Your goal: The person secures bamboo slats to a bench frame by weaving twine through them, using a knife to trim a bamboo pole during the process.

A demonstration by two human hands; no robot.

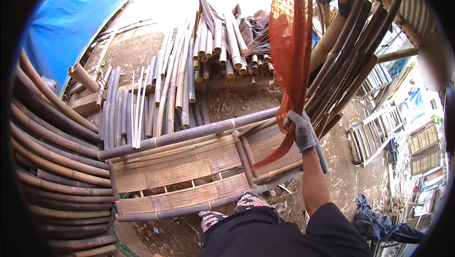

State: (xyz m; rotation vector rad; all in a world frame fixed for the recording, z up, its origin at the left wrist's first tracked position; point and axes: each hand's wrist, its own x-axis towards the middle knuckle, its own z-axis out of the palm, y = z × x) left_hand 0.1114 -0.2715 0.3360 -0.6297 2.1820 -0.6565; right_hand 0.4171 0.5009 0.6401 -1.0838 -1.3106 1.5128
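And here's my right grip [302, 133] closed around the sheer red cloth [292, 53], its tail hanging over the slatted bamboo frame [177, 158], where one careless tug could snag it on those nearby leaning poles [351, 60] and rip it.

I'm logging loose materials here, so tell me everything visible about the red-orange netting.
The red-orange netting looks like thin, see-through mesh, gathered in lengthwise folds. It runs from the picture's upper edge down to the gloved right hand, which grips it. Below, a tail narrows over the slatted bamboo frame; contact there is unclear.
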